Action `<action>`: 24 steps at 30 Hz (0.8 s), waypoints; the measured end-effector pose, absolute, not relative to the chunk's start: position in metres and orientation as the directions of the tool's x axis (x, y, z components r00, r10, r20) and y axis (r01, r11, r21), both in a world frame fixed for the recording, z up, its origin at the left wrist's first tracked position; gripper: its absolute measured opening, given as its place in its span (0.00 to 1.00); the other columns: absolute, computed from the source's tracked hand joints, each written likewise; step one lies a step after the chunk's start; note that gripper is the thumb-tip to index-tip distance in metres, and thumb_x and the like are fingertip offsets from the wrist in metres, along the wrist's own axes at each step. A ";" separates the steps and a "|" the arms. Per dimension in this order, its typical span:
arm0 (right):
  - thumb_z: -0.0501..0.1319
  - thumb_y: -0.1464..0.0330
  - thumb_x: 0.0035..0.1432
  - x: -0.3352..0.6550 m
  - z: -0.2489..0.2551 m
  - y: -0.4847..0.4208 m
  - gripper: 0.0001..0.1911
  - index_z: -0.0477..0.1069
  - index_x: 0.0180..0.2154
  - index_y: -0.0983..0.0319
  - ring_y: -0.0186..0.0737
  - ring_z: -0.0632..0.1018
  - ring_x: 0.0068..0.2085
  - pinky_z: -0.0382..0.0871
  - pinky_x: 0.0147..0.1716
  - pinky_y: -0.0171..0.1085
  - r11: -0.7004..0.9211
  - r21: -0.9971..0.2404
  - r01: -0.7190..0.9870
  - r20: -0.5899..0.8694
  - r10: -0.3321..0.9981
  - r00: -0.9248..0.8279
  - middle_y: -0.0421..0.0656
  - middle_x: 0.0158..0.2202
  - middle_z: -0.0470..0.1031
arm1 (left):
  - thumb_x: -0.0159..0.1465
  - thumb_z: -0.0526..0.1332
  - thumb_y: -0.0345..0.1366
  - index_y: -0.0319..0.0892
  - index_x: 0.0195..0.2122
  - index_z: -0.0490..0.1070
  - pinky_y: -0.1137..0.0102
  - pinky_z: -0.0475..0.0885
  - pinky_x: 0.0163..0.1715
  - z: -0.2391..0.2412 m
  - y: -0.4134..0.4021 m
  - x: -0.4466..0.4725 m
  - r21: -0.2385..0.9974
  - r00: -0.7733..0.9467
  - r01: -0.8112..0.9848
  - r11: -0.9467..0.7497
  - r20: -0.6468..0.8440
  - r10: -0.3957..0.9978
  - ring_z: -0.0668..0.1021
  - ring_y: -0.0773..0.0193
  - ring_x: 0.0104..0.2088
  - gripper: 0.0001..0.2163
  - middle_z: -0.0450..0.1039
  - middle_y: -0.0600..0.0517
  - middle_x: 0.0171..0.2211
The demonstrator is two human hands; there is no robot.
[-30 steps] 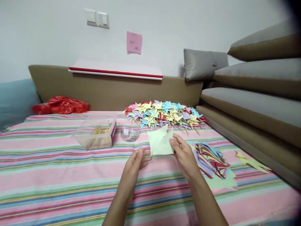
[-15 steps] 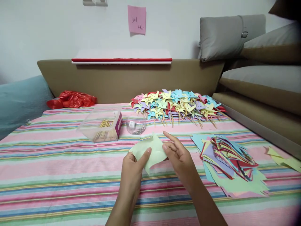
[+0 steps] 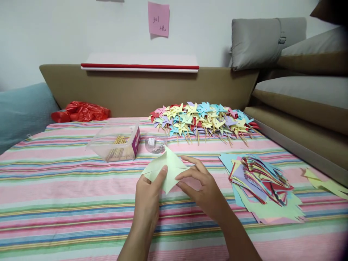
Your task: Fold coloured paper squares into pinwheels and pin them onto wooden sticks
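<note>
A pale green square of paper (image 3: pixel 172 170), with slits cut in from its corners, is held above the striped cloth. My left hand (image 3: pixel 150 186) grips its left side, the thumb pressed on top near the middle and the other fingers beneath. At the right edge, my right hand (image 3: pixel 199 183) has its thumb and a fingertip close together on the paper, while another finger is raised over the upper right corner. Just behind the paper stands a round clear dish (image 3: pixel 156 145) with small metal pieces and a white label.
A clear plastic box (image 3: pixel 108 146) holding wooden sticks lies left of the dish. Finished paper pinwheels (image 3: pixel 202 119) are heaped at the back. Stacked coloured paper (image 3: pixel 261 185) lies right, beside yellow scraps (image 3: pixel 323 183). A red plastic bag (image 3: pixel 84 111) sits far left; cushions (image 3: pixel 301 94) rise right.
The paper has turned and shifted slightly left with my left hand. My right thumb has come off its top face, and my right fingers have moved to its right edge.
</note>
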State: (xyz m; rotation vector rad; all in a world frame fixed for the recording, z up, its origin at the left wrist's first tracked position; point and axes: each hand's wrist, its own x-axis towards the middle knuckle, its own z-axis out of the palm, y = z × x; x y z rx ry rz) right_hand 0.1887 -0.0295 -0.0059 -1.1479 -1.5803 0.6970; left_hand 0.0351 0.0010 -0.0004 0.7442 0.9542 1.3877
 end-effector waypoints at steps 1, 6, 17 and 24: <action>0.66 0.66 0.61 0.188 -0.006 -0.029 0.03 0.80 0.36 0.54 0.51 0.68 0.64 0.65 0.60 0.48 0.373 -0.866 0.333 0.391 0.920 -0.014 0.46 0.61 0.67 | 0.53 0.75 0.37 0.38 0.49 0.79 0.72 0.75 0.34 0.000 0.001 0.035 0.886 -0.051 -0.457 0.076 -0.111 0.993 0.81 0.63 0.33 0.22 0.83 0.47 0.40; 0.66 0.65 0.61 0.187 -0.007 -0.027 0.04 0.81 0.36 0.54 0.50 0.66 0.65 0.65 0.60 0.47 0.345 -0.888 0.305 0.384 0.920 0.076 0.47 0.57 0.71 | 0.58 0.72 0.40 0.38 0.46 0.79 0.73 0.75 0.38 0.000 -0.002 0.035 0.894 0.047 -0.440 0.085 -0.071 0.996 0.79 0.65 0.35 0.17 0.82 0.49 0.38; 0.65 0.60 0.61 0.179 -0.007 -0.024 0.09 0.77 0.34 0.58 0.48 0.74 0.54 0.73 0.52 0.43 0.276 -0.958 0.077 0.286 0.943 0.169 0.48 0.52 0.71 | 0.62 0.68 0.44 0.39 0.44 0.79 0.66 0.73 0.50 0.000 -0.008 0.034 0.947 0.172 -0.311 0.077 -0.024 0.985 0.81 0.56 0.46 0.15 0.82 0.46 0.42; 0.66 0.63 0.60 0.173 -0.005 -0.026 0.07 0.77 0.31 0.58 0.43 0.76 0.46 0.74 0.47 0.39 0.243 -0.967 0.081 0.255 0.943 0.215 0.45 0.42 0.71 | 0.62 0.68 0.45 0.41 0.38 0.78 0.68 0.73 0.45 -0.002 -0.007 0.032 0.985 0.128 -0.172 0.030 -0.008 0.992 0.81 0.58 0.41 0.12 0.82 0.49 0.36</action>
